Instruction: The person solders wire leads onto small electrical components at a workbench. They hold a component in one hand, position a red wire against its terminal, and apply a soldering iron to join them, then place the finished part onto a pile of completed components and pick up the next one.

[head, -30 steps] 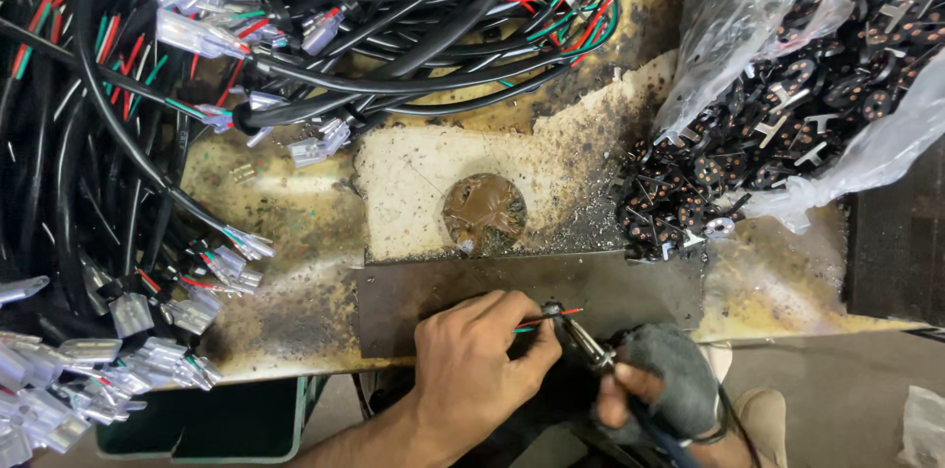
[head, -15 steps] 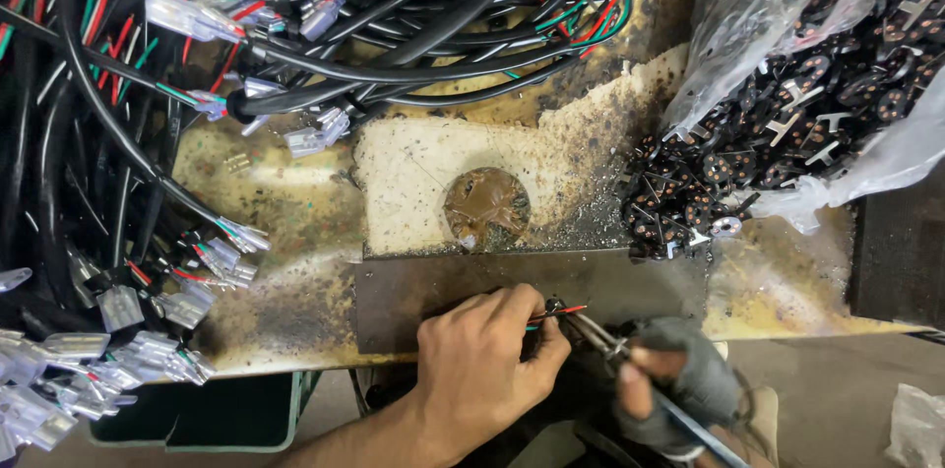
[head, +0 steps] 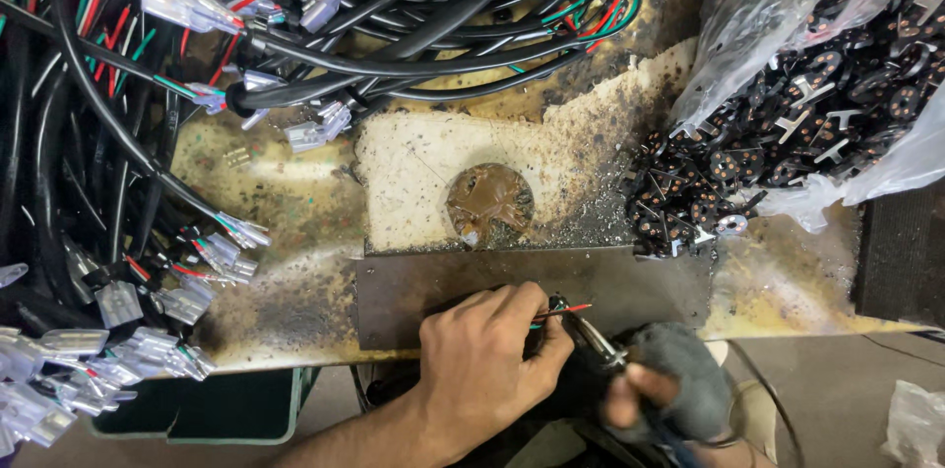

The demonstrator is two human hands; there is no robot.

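Low in the frame, just right of centre, I see my left hand (head: 487, 365) closed in a pinch on a few thin wires (head: 563, 312), red and green, whose bare ends stick out to the right over the dark metal plate (head: 443, 281) at the near edge of the bench. How many strands there are I cannot count; my fingers hide where they lead. My right hand (head: 660, 394) sits at the lower right, wrapped in a grey cloth or glove and motion-blurred, closed around the handle of a soldering iron (head: 591, 335). The iron's metal tip meets the wire ends, though the contact spot is too small for me to read clearly. The handle's lower end runs out of the bottom of the frame.

Above the plate, at centre, a round brown puck of residue (head: 490, 204) sits on the scorched, yellowed bench top (head: 295, 202). The whole left side and top of the frame is a heap of black cable harnesses (head: 118, 104) with clear plastic connectors (head: 118, 340), many cut off by the edge. At the upper right, a clear plastic bag (head: 768, 25) spills small black round parts (head: 787, 133); their detail is hard to make out. A green bin (head: 226, 409) shows partly below the bench at lower left.
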